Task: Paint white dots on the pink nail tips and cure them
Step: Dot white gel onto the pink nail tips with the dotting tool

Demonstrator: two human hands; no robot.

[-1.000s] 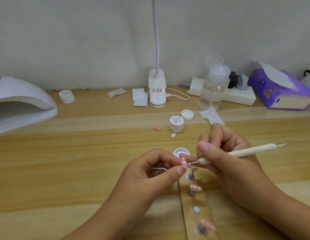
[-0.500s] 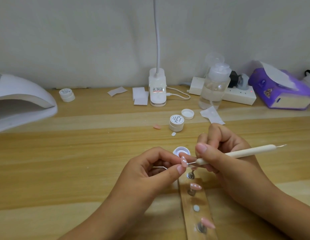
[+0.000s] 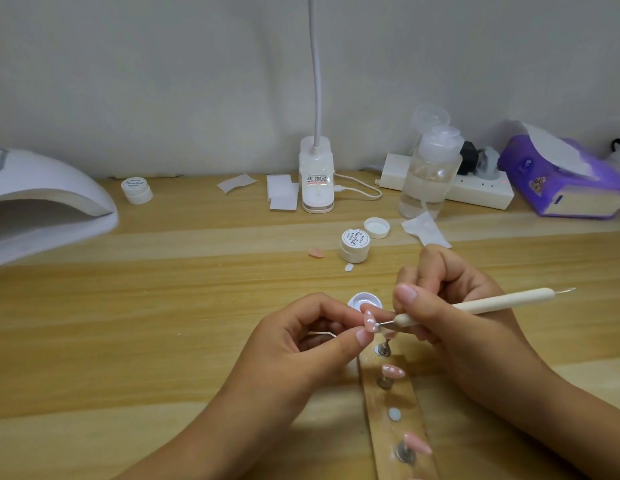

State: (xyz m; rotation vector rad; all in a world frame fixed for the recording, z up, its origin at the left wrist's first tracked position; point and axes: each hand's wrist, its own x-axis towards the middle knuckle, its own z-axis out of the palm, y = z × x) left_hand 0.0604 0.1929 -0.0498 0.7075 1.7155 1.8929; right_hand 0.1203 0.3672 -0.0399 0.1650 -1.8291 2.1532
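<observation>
Low in the middle of the pale wooden table (image 3: 128, 306), the left hand (image 3: 294, 351) pinches a glossy pink almond-shaped nail tip (image 3: 370, 321) between thumb and forefinger, with its other fingers curled under. White dots show on this held tip. The right hand (image 3: 457, 327) grips a slim cream-coloured dotting pen (image 3: 492, 303) as one holds a pencil, and the pen's thin metal point touches the lower end of the held tip. The two hands sit close together, fingertips almost meeting.

Just behind the fingers stands a small round white pot (image 3: 362, 299) with its lid off. Its inside looks pale, and the fingers partly hide it. Farther back is a closed white jar with a printed lid (image 3: 354, 245), and just beside that a loose white cap (image 3: 377, 227) lies hollow side up. A second closed white jar (image 3: 137, 191) stands at the back left, near the white domed curing lamp (image 3: 42, 202). At the back right a clear plastic bottle with a pump top (image 3: 430, 178) holds clear liquid, though I cannot read its level. A purple tissue pack (image 3: 565, 178) has a white sheet sticking out of its top.

Under the right wrist a narrow wooden strip (image 3: 384, 434) carries metal studs. One stud bears a dotted pink tip (image 3: 392, 371), and one nearer the camera bears a plain pink tip (image 3: 417, 443).
</observation>
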